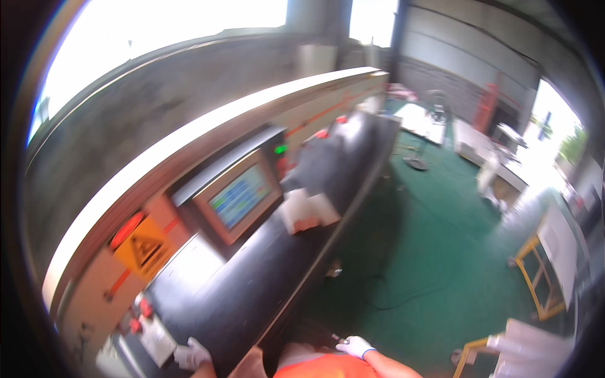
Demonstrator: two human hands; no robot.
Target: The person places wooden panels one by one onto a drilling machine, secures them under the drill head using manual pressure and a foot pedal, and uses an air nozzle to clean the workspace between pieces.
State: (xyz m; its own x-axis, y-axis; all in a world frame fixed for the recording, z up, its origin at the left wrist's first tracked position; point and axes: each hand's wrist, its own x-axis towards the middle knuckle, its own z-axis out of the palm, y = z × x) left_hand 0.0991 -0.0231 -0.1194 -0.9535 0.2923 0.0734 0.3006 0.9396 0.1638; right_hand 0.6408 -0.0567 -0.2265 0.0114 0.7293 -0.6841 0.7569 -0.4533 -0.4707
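While the white-gloved left hand (191, 354) rests flat, fingers spread and holding nothing, on the black conveyor belt's (252, 283) near end, the right hand (355, 346) hangs loosely curled beside it, empty; a pale bundle (307, 211) lies mid-belt by the touchscreen panel (239, 196), apparently partway along.

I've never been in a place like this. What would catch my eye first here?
Probably the long black conveyor belt running diagonally up the middle, carrying a white and orange package. Beside it on the left, a lit touchscreen panel in a tan frame glows, with a yellow triangular warning sticker further down. At the bottom edge, the white-gloved left hand rests by the belt, and the right hand hangs over the green floor.
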